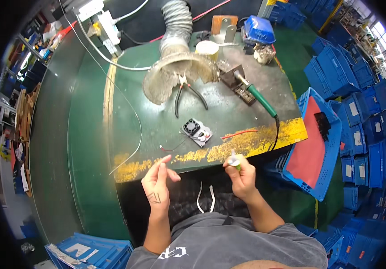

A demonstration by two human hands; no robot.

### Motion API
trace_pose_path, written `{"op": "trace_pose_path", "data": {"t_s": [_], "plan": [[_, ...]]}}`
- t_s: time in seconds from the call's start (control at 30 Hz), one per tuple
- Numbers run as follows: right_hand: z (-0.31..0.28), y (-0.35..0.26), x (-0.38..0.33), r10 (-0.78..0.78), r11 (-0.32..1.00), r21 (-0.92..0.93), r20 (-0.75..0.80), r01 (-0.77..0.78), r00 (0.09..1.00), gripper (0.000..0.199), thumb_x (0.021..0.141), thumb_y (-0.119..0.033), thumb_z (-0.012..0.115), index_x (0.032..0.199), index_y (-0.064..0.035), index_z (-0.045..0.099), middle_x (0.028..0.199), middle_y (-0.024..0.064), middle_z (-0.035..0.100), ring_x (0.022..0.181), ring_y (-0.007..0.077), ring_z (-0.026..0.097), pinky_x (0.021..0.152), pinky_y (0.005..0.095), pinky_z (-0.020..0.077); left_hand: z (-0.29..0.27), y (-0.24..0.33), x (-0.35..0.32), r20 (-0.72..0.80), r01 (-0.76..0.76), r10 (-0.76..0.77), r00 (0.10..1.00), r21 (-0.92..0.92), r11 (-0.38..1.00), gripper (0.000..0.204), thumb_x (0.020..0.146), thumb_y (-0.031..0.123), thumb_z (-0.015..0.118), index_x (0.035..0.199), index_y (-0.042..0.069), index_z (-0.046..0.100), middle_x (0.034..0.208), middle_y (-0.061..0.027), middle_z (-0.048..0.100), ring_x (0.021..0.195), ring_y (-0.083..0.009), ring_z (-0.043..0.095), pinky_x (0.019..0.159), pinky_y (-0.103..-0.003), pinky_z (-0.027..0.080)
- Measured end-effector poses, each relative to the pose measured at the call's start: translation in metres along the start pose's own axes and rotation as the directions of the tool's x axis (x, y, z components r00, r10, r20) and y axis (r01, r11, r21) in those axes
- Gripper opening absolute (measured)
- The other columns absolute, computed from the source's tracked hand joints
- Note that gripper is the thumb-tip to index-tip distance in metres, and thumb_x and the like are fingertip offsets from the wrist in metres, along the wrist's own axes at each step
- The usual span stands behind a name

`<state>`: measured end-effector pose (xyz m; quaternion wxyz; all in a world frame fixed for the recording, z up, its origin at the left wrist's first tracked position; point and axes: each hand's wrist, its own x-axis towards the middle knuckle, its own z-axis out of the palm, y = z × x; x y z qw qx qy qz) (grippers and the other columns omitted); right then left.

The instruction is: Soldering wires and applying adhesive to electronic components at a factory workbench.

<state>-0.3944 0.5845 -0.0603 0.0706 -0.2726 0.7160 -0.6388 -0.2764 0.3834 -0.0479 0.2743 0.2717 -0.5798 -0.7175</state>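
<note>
the right hand (243, 175) sits at five o'clock of the view, just off the bench's (157, 121) near edge, its fingers curled tight around a small tube (234, 160) with a pale tip and a green body; the tip pokes up over the yellow-painted edge. the left hand (158, 179) is at seven o'clock, held open, its fingers spread loosely and touching nothing, forefinger tip just at the bench edge.

between the hands and a little up, toward twelve, a small fan board (197, 132) lies flat on the green bench, well apart from both hands. a thin red wire (240, 133) lies at three o'clock of it, and another thin wire (171, 148) trails off at eight o'clock of it. pliers (186, 93) with dark handles lie at twelve o'clock of the board, their jaws under the rim of a wide dusty hood (175, 71) fed by a ribbed silver duct (176, 22). a soldering iron (258, 96) with a green handle lies at one to two o'clock of the board, its dark cord dropping over the bench edge. a white cable (130, 116) curves across the bench at nine o'clock. blue crates (359, 112) stack along three o'clock, one holding a red sheet (307, 143).
</note>
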Motion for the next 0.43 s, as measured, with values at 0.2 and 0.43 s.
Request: {"op": "trace_pose_path", "data": {"t_s": [0.2,0.43], "plan": [[-0.066,-0.019,0.028,-0.078,0.986,0.128,-0.205,0.106,0.976,0.053,0.105,-0.043,0.039,0.123,0.0034,0.058,0.075,0.0025,0.050,0.067,0.0086,0.044,0.062,0.0227,0.0338,-0.026,-0.004,-0.015,-0.029,-0.005,0.010,1.000,0.180,0.984,0.048,0.106,0.024,0.045,0.068,0.000,0.059,0.061,-0.0084,0.059,0.055,-0.0125,0.054,0.056,-0.027,0.041],[-0.155,-0.038,0.069,-0.117,0.954,-0.299,-0.354,0.006,0.928,0.028,0.103,-0.019,0.052,0.123,-0.0014,0.061,0.093,0.0034,0.061,0.083,0.0085,0.054,0.073,0.0239,0.0435,-0.044,-0.005,-0.022,-0.055,0.029,-0.021,0.998,0.148,0.989,0.030,0.104,0.016,0.054,0.123,-0.005,0.064,0.068,-0.0048,0.064,0.053,-0.0094,0.057,0.050,-0.021,0.044]]}}
